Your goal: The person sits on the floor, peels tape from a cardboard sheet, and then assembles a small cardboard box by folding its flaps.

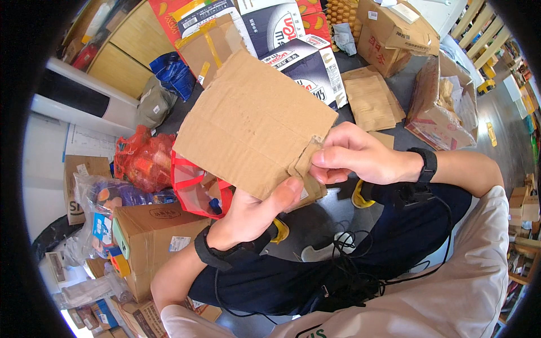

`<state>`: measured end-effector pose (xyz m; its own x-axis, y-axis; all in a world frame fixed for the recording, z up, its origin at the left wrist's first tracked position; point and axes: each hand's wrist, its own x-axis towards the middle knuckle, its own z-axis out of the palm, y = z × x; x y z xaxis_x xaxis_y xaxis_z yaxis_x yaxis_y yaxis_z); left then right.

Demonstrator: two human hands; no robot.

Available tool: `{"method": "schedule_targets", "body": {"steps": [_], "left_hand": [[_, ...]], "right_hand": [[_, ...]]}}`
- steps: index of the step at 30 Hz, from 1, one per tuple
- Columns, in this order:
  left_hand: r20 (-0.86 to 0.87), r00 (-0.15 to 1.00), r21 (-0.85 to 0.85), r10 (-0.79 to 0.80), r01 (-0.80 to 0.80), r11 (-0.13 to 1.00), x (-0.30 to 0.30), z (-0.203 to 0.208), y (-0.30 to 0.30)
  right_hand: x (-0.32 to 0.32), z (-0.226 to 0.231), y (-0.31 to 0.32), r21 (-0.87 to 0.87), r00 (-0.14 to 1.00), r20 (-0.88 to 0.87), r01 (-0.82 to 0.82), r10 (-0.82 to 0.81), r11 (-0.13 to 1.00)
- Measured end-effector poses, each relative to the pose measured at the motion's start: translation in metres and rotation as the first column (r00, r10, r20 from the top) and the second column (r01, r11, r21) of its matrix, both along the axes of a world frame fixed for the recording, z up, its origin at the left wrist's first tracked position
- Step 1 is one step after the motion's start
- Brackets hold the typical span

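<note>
Storeroom-like space, many cardboard boxes (pixel 158 234)

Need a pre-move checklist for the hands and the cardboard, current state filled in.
1. Left hand gripping cardboard sheet: ok, thumb on top at the near edge.
2. Right hand gripping: ok, pinching the torn strip at the sheet's near right corner.
3. Sheet edge intact: not ok, ragged at that corner.
4. Wrist straps on: ok, both wrists.
5. Black cables tidy: not ok, tangled between the legs.
6. Sheet's underside sound: cannot tell, hidden.
</note>
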<state>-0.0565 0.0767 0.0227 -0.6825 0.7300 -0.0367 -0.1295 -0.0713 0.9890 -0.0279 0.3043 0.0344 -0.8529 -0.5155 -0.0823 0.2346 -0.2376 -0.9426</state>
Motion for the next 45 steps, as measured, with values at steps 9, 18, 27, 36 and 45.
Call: {"method": "schedule_targets", "body": {"steps": [9,18,27,36,45], "left_hand": [[-0.897,0.441,-0.117,0.046,-0.336,0.935,-0.002,0.011,0.012],[-0.984,0.129,-0.161,-0.121,-0.361,0.919,0.001,0.016,0.008],[-0.970,-0.016,-0.213,-0.242,-0.424,0.880,0.003,0.025,0.008],[-0.972,0.231,-0.100,-0.027,-0.308,0.946,0.000,0.028,0.014],[-0.947,0.321,-0.118,0.010,-0.376,0.919,0.006,0.033,0.017]], "right_hand": [[0.001,0.005,-0.006,0.135,1.000,-0.005,-0.024,0.025,0.990],[0.001,-0.001,-0.009,0.090,0.999,0.042,-0.004,0.000,0.996],[0.005,0.000,-0.011,0.113,1.000,0.000,-0.009,0.009,0.994],[0.005,0.006,-0.011,0.149,0.999,-0.004,-0.044,0.045,0.988],[0.008,0.004,-0.016,0.055,0.998,0.060,0.010,-0.013,0.998]]}}
